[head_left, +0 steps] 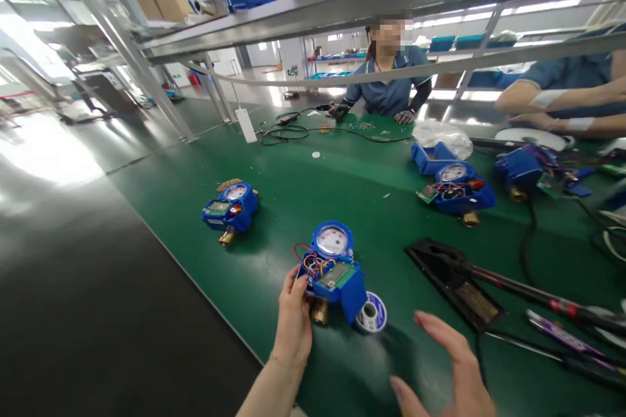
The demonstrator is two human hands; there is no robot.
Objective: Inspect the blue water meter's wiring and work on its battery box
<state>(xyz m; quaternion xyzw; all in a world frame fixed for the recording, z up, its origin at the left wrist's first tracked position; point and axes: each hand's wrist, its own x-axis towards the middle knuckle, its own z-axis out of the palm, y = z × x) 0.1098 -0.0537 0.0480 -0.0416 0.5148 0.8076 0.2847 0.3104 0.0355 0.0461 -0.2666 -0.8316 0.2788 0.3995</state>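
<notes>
No writing is coming through clearly anywhere: the dial face and the small grey screen on the nearest blue water meter (332, 267) are too small to read, and the white tag (246, 125) hanging from the frame looks blank from here.

The person's left hand (295, 319) is reaching up from the bottom edge, forearm angled in, with its fingers closing on the left side of the meter, just by the brass fitting underneath. The thumb and fingertips are pressing against the blue casing where red, yellow and blue wires are looping out beside the little green circuit board. The meter is sitting on the green mat (303, 195) near the front edge of the bench, with its lid open and a spool of solder wire (372, 314) touching its right corner.

The right hand (452, 365) is hovering low at the right, palm turned inward, fingers spread apart and holding nothing, near the spool.

A black soldering iron stand (452, 277) is lying just to the right. A second meter (229, 206) is resting further left, and a third meter (457, 187) is lying opened toward the back right. Across the bench a co-worker (386, 88) in a blue shirt is sitting with both hands on the mat, and another person's arms (557, 101) are reaching in from the far right.
</notes>
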